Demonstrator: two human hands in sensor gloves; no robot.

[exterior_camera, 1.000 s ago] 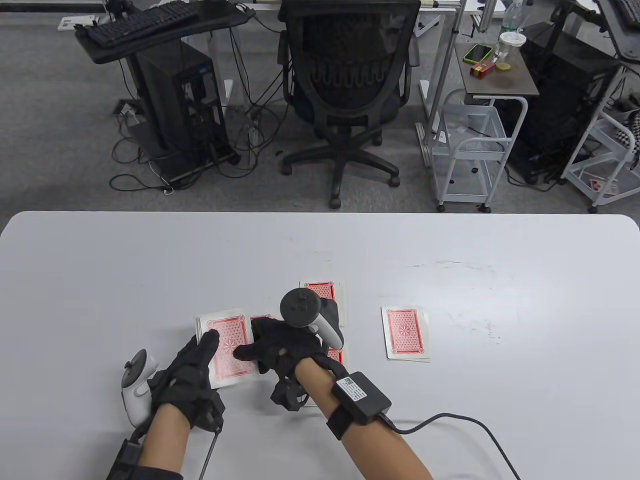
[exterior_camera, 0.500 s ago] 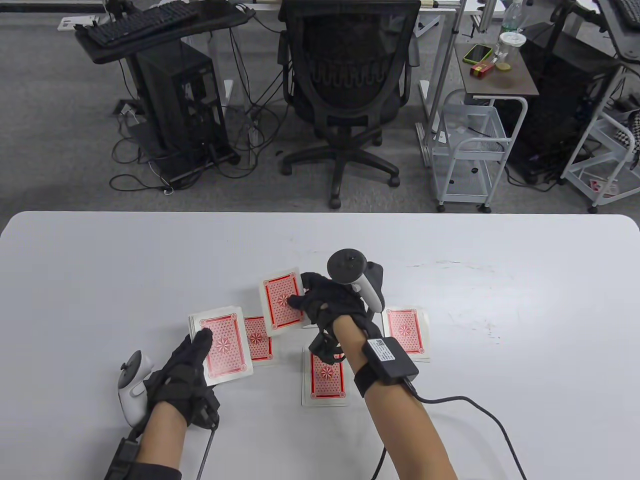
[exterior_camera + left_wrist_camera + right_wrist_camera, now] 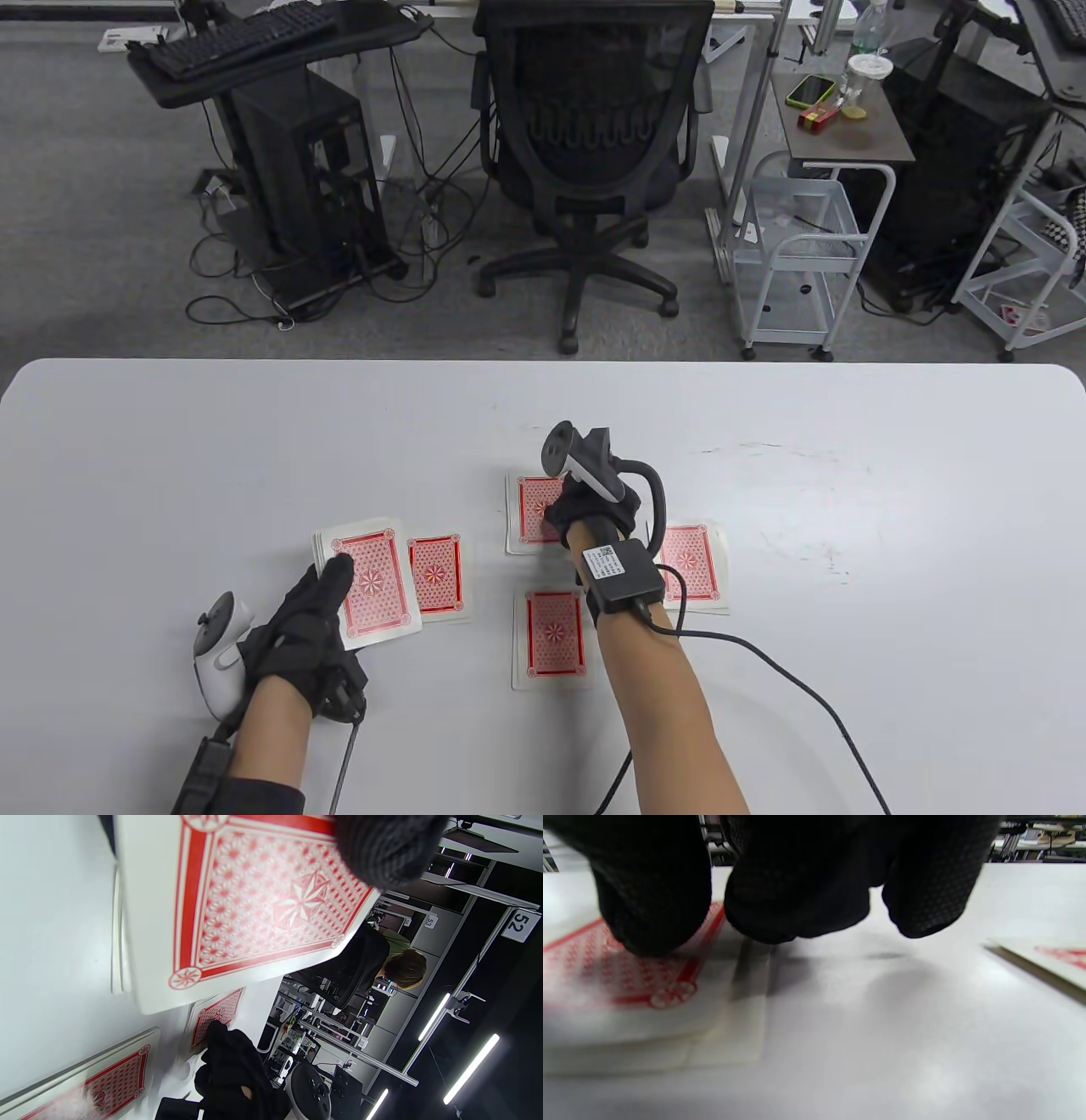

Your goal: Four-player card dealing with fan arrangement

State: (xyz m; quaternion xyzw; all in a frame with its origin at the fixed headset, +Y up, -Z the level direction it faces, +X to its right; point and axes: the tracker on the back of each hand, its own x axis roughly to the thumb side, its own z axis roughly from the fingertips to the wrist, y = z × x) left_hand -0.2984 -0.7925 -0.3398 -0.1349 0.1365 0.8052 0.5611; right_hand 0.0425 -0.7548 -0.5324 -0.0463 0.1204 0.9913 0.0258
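Table view: a deal in progress, the right hand [image 3: 594,509] setting a card on the far pile [image 3: 533,512].

Nearest the person, the left hand [image 3: 310,624] grips the deck [image 3: 366,584] at the left of the white table [image 3: 254,441], fingers curled round its edge and a thumb on the top card in the left wrist view. Just beside the deck lies the left pile [image 3: 437,575]; the near pile [image 3: 551,637] sits in front of the right forearm, and the right pile [image 3: 691,567] lies beyond it to the right. Farther out, the right hand's gloved fingertips [image 3: 657,912] press down on the far pile, apparently pinching nothing. The step looks like releasing that card. The next move likely calls for the right hand to lift clear, return to the deck for another card, and deal it to the following pile; no fan is made yet.
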